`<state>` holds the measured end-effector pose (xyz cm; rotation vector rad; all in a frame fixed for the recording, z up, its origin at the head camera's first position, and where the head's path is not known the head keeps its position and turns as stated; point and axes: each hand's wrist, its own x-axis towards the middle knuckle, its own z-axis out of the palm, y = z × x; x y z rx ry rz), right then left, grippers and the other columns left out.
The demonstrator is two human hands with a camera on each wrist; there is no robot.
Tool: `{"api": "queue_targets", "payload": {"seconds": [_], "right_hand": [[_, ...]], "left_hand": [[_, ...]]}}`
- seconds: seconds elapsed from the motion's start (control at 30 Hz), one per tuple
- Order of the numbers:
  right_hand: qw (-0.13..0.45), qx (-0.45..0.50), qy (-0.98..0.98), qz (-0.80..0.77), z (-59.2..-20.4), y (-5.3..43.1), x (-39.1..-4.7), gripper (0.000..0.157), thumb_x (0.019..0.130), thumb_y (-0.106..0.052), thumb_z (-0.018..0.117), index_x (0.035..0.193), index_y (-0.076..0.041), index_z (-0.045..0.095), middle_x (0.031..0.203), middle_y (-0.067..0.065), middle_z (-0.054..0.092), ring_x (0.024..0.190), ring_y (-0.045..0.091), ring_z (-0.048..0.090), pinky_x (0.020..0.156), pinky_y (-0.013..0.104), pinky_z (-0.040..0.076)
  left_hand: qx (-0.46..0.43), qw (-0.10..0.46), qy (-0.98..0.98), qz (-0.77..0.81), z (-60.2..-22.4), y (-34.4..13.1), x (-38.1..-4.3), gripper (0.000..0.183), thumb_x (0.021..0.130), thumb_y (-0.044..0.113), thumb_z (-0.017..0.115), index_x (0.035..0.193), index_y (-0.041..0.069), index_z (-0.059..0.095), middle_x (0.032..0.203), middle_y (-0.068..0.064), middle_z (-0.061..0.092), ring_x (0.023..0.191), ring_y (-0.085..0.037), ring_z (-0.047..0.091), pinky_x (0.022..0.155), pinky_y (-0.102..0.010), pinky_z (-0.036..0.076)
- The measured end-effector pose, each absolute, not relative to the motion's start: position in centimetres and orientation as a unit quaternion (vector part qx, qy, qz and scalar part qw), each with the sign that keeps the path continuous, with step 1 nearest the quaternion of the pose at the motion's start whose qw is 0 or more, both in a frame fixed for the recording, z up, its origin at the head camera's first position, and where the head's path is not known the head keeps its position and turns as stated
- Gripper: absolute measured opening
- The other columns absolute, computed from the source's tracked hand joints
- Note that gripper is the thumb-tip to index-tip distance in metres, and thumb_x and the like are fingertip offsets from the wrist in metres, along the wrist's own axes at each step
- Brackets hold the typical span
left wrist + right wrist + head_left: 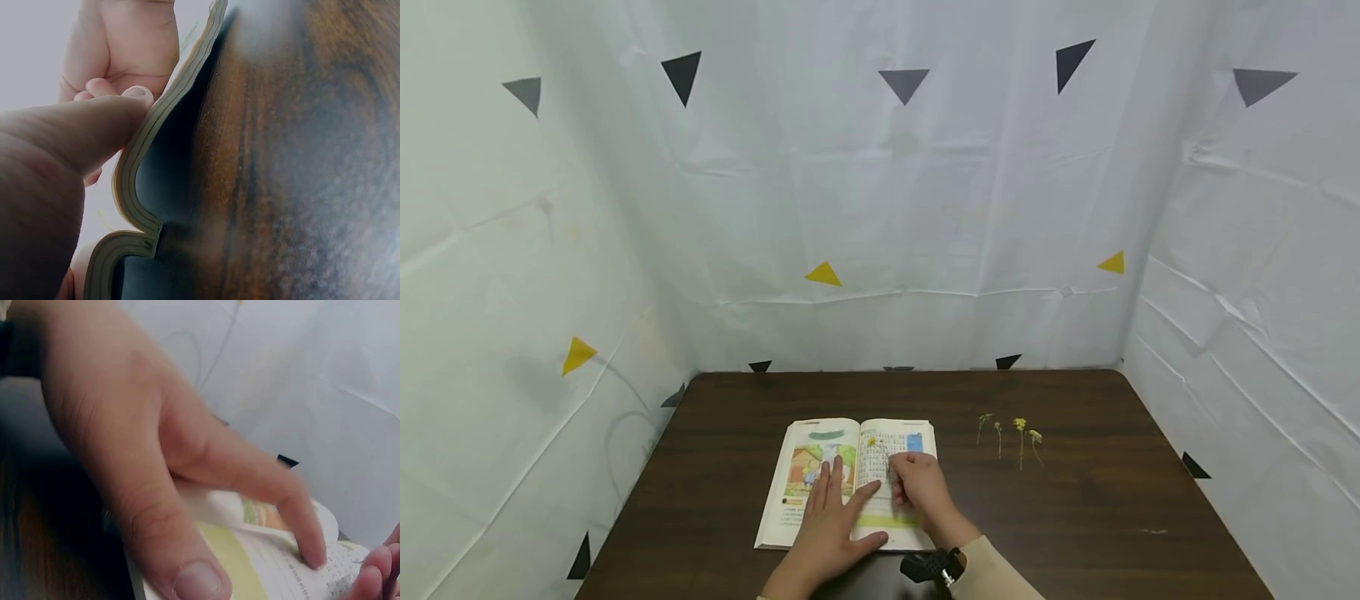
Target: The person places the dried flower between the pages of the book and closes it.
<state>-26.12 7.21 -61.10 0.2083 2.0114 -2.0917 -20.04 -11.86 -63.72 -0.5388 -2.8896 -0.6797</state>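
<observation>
An open book [772, 517] lies on the table, its left page with a coloured picture and its right page with printed text. My left hand [829, 529] rests across the middle of the book, fingers spread; its thumb [115, 122] lies at the lower page edge. Over the right page my right hand [919, 483] pinches the thin stem of a small yellow flower [872, 442], whose head is against the upper text. In the right wrist view, the left index finger [303, 531] touches the printed page, and the right fingertips [372, 575] show at the corner.
To the right of the book, several thin-stemmed dried flowers [1021, 442] lie in a loose row on the dark wooden table [1097, 500]. White sheeting [925, 208] with coloured triangles hangs behind the table and at both sides.
</observation>
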Motion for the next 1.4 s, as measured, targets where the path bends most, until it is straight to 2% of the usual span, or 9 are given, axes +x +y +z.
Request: {"api": "queue_targets", "payload": {"seconds": [0.1,0.23,0.43,0.67,0.8,0.97,1.07,1.2,1.4], "right_hand": [[0.119,0.071,0.684,-0.716,-61.4,7.1,-26.3,0.03,0.096,-0.022,0.06,0.071,-0.007,0.053,0.057,-0.002,0.048,0.047,0.011,0.045,0.041,0.023,0.039],[0.112,0.081,0.717,-0.683,-61.9,6.9,-26.5,0.028,0.094,-0.024,0.064,0.071,-0.007,0.058,0.055,-0.004,0.048,0.043,0.009,0.036,0.038,0.023,0.03],[0.11,0.07,0.763,-0.633,-62.4,6.7,-26.5,0.025,0.094,-0.028,0.069,0.083,-0.006,0.07,0.058,-0.007,0.052,0.042,0.008,0.031,0.038,0.022,0.027],[0.122,0.047,0.756,-0.641,-62.3,6.9,-26.1,0.023,0.095,-0.029,0.069,0.092,-0.007,0.075,0.061,-0.003,0.056,0.043,0.008,0.033,0.038,0.023,0.027],[0.128,0.009,0.758,-0.639,-62.3,7.0,-25.8,0.021,0.096,-0.031,0.069,0.097,-0.011,0.076,0.062,-0.002,0.057,0.042,0.008,0.034,0.038,0.023,0.028],[0.136,-0.026,0.763,-0.631,-62.3,7.4,-25.7,0.017,0.096,-0.03,0.068,0.1,-0.017,0.078,0.066,0.0,0.059,0.05,0.009,0.042,0.042,0.022,0.031],[0.139,-0.049,0.771,-0.62,-62.4,7.6,-25.8,0.015,0.097,-0.029,0.067,0.103,-0.022,0.078,0.068,0.001,0.062,0.054,0.011,0.046,0.045,0.022,0.034],[0.141,-0.081,0.77,-0.616,-62.5,7.7,-26.0,0.014,0.098,-0.028,0.066,0.106,-0.025,0.076,0.07,0.003,0.064,0.055,0.01,0.048,0.046,0.022,0.036],[0.173,-0.113,0.733,-0.648,-62.3,8.4,-25.7,0.019,0.101,-0.023,0.063,0.114,-0.013,0.072,0.071,0.005,0.059,0.051,0.011,0.044,0.046,0.023,0.038]], "left_hand": [[-0.171,0.065,-0.954,-0.235,-63.8,-11.8,-20.2,0.077,0.08,0.076,0.065,0.139,0.029,0.051,0.168,-0.025,0.013,0.156,-0.047,0.008,0.119,-0.068,0.019],[-0.163,0.06,-0.953,-0.248,-64.0,-11.9,-20.2,0.078,0.078,0.075,0.068,0.131,0.022,0.048,0.169,-0.023,0.012,0.157,-0.044,0.008,0.121,-0.064,0.018],[-0.156,0.046,-0.954,-0.253,-64.0,-11.9,-19.8,0.082,0.078,0.075,0.068,0.134,0.02,0.048,0.17,-0.021,0.009,0.158,-0.043,0.005,0.123,-0.062,0.015],[-0.155,0.045,-0.954,-0.255,-64.0,-11.9,-19.4,0.085,0.078,0.076,0.067,0.136,0.017,0.047,0.17,-0.021,0.009,0.158,-0.042,0.005,0.123,-0.062,0.015],[-0.157,0.063,-0.956,-0.239,-64.2,-11.8,-19.4,0.094,0.078,0.076,0.067,0.144,0.014,0.045,0.169,-0.022,0.01,0.157,-0.043,0.008,0.122,-0.061,0.018],[-0.165,0.067,-0.957,-0.231,-64.1,-11.7,-19.5,0.104,0.078,0.076,0.068,0.159,0.022,0.03,0.17,-0.023,0.009,0.157,-0.044,0.008,0.122,-0.063,0.018],[-0.167,0.065,-0.957,-0.23,-63.8,-11.7,-19.7,0.105,0.078,0.075,0.068,0.162,0.03,0.024,0.17,-0.023,0.008,0.157,-0.045,0.007,0.121,-0.064,0.018],[-0.166,0.066,-0.957,-0.228,-63.6,-11.8,-20.0,0.101,0.079,0.075,0.067,0.161,0.035,0.024,0.17,-0.023,0.007,0.156,-0.047,0.007,0.12,-0.066,0.018],[-0.163,0.049,-0.959,-0.226,-63.5,-11.8,-20.1,0.099,0.08,0.077,0.065,0.161,0.037,0.025,0.17,-0.021,0.004,0.157,-0.046,0.004,0.121,-0.066,0.017]]}}
